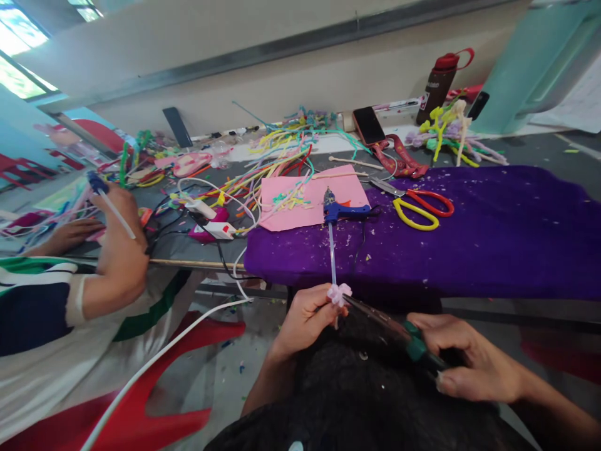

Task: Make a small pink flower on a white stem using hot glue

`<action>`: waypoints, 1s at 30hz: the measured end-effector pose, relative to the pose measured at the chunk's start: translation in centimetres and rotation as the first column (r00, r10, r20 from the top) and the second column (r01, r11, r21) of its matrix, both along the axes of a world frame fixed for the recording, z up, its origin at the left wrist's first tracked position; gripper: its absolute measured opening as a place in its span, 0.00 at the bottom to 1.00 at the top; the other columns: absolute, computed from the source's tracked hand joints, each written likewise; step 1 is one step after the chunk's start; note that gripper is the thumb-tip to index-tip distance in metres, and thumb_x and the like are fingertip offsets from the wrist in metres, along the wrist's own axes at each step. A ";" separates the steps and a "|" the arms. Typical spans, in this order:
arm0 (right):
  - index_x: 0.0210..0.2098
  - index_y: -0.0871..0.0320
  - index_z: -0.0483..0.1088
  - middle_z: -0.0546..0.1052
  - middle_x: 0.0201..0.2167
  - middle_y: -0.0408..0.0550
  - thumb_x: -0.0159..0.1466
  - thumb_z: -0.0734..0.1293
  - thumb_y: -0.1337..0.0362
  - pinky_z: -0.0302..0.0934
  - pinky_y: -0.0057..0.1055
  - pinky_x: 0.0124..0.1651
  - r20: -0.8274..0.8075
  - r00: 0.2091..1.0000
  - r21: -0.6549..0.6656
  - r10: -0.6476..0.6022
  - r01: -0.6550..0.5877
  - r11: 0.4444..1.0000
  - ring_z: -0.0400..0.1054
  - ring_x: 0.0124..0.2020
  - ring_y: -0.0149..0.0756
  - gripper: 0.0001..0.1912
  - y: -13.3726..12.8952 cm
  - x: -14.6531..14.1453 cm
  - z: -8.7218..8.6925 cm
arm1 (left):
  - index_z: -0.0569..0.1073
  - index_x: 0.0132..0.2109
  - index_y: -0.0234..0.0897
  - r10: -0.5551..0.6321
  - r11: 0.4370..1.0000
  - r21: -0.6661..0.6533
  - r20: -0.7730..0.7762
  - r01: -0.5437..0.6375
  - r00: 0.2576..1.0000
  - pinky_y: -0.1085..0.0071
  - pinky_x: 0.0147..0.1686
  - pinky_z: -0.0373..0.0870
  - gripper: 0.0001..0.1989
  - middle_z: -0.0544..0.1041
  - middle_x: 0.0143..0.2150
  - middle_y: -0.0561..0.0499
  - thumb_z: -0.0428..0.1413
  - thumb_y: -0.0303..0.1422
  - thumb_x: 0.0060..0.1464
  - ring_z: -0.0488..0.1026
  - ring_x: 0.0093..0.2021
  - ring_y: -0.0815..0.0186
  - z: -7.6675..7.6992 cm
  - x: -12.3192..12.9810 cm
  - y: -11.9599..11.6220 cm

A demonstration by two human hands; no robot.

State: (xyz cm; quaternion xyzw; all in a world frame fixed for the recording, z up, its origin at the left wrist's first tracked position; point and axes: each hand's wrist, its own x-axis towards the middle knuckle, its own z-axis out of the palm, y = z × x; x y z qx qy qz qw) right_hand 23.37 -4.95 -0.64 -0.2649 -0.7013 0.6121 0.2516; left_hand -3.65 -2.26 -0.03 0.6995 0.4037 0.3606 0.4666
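Observation:
Near the bottom centre, my left hand (307, 316) pinches a small pale pink fuzzy flower-like piece (339, 294) between thumb and fingers. My right hand (469, 357) is closed round the dark and green handles of a long-bladed scissor-like tool (385, 322), whose tip touches the right side of the pink piece. Just beyond, a blue glue gun (345, 212) with a long clear glue stick lies on a pink sheet (291, 216) at the edge of the purple cloth (493, 232). Scissors (417, 210) with red and yellow handles rest to its right.
At the left, a person's arm (117, 250) holds another blue glue gun (96, 181). Coloured fuzzy stems (282, 156), a phone (369, 125), a power strip (218, 230) and a bottle (436, 88) lie or stand farther back. A white cable (164, 351) crosses at lower left.

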 end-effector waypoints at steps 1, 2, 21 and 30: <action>0.19 0.58 0.54 0.60 0.24 0.45 0.55 0.64 0.52 0.48 0.32 0.32 0.004 1.000 0.006 -0.003 0.003 1.000 0.55 0.29 0.35 0.20 0.0 0.1 0.0 | 0.74 0.31 0.31 0.006 1.000 0.002 0.000 -0.006 1.000 0.78 0.24 0.60 0.11 0.70 0.26 0.50 0.50 0.30 0.57 0.65 0.24 0.73 0.0 0.0 0.0; 0.19 0.58 0.55 0.60 0.24 0.45 0.55 0.64 0.52 0.48 0.32 0.32 0.009 1.000 0.013 -0.005 0.005 1.000 0.55 0.29 0.35 0.19 0.1 0.2 0.1 | 0.74 0.31 0.31 0.016 1.000 0.004 -0.005 -0.016 1.000 0.78 0.24 0.60 0.11 0.70 0.26 0.51 0.50 0.30 0.57 0.65 0.24 0.73 0.0 0.0 0.0; 0.21 0.58 0.51 0.58 0.27 0.43 0.56 0.63 0.63 0.48 0.30 0.31 0.252 0.967 0.222 -0.031 -0.027 0.975 0.55 0.29 0.32 0.15 -0.5 0.5 -0.3 | 0.77 0.38 0.35 0.125 0.991 0.058 -0.085 -0.120 0.989 0.76 0.26 0.62 0.10 0.73 0.29 0.50 0.50 0.30 0.57 0.67 0.24 0.72 -0.7 -0.1 -0.2; 0.21 0.58 0.52 0.59 0.27 0.44 0.56 0.63 0.62 0.49 0.30 0.31 0.247 0.969 0.201 -0.024 -0.027 0.979 0.56 0.29 0.32 0.15 -0.4 0.3 -0.2 | 0.75 0.38 0.35 0.118 0.982 0.164 -0.159 -0.092 0.980 0.75 0.32 0.63 0.09 0.72 0.29 0.50 0.50 0.29 0.56 0.69 0.30 0.70 -0.5 -0.2 -0.1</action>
